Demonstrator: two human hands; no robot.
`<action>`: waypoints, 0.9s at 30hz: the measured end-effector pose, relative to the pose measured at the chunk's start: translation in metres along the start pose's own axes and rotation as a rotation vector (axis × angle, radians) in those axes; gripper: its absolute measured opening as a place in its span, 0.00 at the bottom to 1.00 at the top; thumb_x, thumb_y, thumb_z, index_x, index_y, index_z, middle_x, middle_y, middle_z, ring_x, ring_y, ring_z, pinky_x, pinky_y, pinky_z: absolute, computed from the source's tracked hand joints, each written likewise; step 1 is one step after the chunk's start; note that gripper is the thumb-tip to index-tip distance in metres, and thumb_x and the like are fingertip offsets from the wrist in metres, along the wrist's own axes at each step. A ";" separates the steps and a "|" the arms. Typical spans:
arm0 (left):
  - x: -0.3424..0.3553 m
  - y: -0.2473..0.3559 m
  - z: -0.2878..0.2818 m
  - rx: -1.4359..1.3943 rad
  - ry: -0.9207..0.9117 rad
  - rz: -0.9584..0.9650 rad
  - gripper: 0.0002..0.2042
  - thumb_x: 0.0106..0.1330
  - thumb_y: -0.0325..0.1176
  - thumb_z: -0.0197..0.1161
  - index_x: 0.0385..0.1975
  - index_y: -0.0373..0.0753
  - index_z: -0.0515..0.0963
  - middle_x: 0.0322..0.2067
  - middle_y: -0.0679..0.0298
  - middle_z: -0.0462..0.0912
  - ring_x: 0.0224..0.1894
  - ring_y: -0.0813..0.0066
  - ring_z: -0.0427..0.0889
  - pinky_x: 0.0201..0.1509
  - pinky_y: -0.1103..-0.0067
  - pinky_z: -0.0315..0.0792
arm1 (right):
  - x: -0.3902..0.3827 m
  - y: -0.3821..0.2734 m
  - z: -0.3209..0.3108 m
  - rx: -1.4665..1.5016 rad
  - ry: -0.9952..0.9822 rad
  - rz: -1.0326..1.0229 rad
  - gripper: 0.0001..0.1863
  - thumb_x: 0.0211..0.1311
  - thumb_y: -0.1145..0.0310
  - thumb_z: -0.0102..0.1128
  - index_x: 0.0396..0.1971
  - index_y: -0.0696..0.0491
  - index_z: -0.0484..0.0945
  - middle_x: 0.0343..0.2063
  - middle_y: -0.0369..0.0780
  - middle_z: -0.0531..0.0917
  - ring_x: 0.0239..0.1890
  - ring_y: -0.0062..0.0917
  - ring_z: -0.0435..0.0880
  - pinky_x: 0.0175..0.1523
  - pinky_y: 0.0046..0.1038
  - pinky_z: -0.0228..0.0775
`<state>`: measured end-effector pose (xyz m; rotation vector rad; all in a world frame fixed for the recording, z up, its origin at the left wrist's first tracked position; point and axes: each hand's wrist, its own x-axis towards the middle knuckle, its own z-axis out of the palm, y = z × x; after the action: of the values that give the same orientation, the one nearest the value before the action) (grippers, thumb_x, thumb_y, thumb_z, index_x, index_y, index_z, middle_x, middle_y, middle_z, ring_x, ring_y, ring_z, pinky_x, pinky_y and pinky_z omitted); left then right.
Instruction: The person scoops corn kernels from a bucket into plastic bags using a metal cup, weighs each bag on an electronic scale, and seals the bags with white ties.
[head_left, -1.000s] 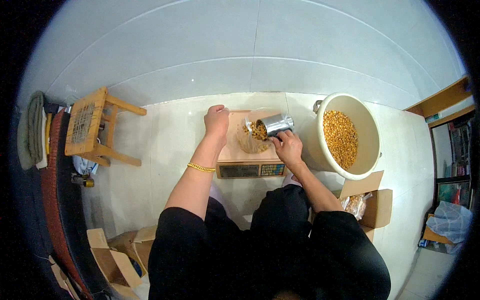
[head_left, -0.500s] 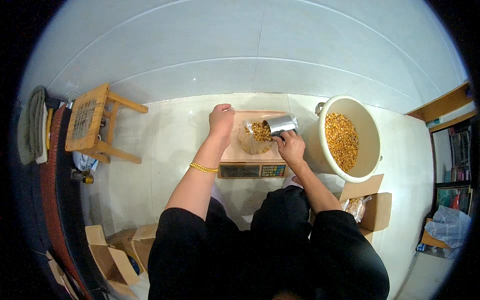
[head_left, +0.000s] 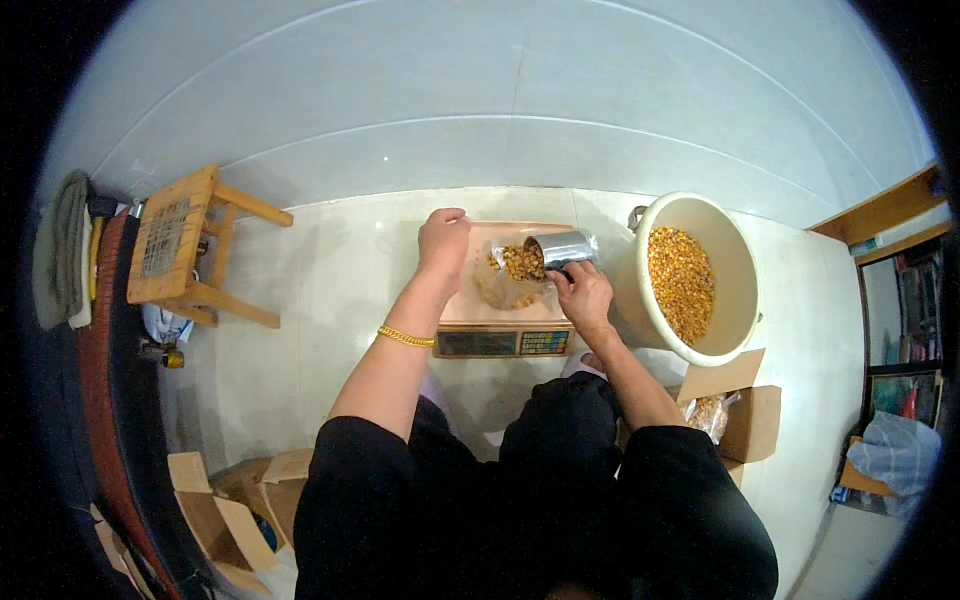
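A steel cup (head_left: 568, 245) lies nearly sideways in my right hand (head_left: 588, 298), its mouth at a plastic bag (head_left: 505, 290) with golden-brown kernels (head_left: 522, 262). The bag rests on a pinkish-copper scale (head_left: 468, 316) with a display and colored keys. At the scale's upper left, my left hand (head_left: 443, 245) is closed, its fingers curled; what they grip, if anything, is hidden. Right of the scale stands a cream bucket (head_left: 735, 285) holding corn-like kernels (head_left: 680, 275).
A wooden stool (head_left: 195, 245) is at the left, beside a dark bench (head_left: 125, 400) with folded cloth. Open cartons (head_left: 245, 530) lie at lower left. Another carton (head_left: 750, 420) with bagged contents sits below the bucket. A shelf unit (head_left: 900, 330) lines the right side; a tiled wall runs behind.
The cup and my right hand have shifted slightly to the right, with the cup's mouth still at the bag. My left hand has edged slightly right, staying closed.
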<state>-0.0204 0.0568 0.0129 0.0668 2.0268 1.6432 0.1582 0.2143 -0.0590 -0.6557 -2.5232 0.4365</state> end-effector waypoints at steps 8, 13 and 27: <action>-0.002 0.002 0.004 -0.061 -0.035 0.017 0.15 0.60 0.31 0.54 0.47 0.37 0.71 0.36 0.66 0.73 0.37 0.78 0.69 0.43 0.75 0.67 | 0.008 0.001 0.004 -0.040 0.007 -0.002 0.11 0.49 0.58 0.63 0.24 0.51 0.79 0.23 0.41 0.78 0.25 0.40 0.77 0.32 0.37 0.70; -0.002 0.001 -0.003 -0.037 -0.023 0.019 0.15 0.60 0.31 0.54 0.47 0.36 0.71 0.35 0.66 0.73 0.36 0.78 0.69 0.41 0.76 0.66 | 0.005 0.004 0.005 0.104 0.053 0.148 0.14 0.50 0.56 0.64 0.24 0.52 0.80 0.25 0.42 0.79 0.27 0.38 0.79 0.32 0.37 0.71; -0.007 0.007 0.005 -0.020 -0.066 0.001 0.15 0.61 0.33 0.55 0.47 0.37 0.71 0.35 0.67 0.73 0.36 0.78 0.69 0.41 0.77 0.66 | 0.018 0.000 -0.061 1.420 -0.011 0.760 0.13 0.58 0.60 0.60 0.19 0.51 0.74 0.16 0.30 0.71 0.16 0.14 0.68 0.23 0.19 0.64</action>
<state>-0.0141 0.0603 0.0217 0.1137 1.9613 1.6402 0.1771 0.2346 -0.0013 -0.8754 -1.2398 2.1186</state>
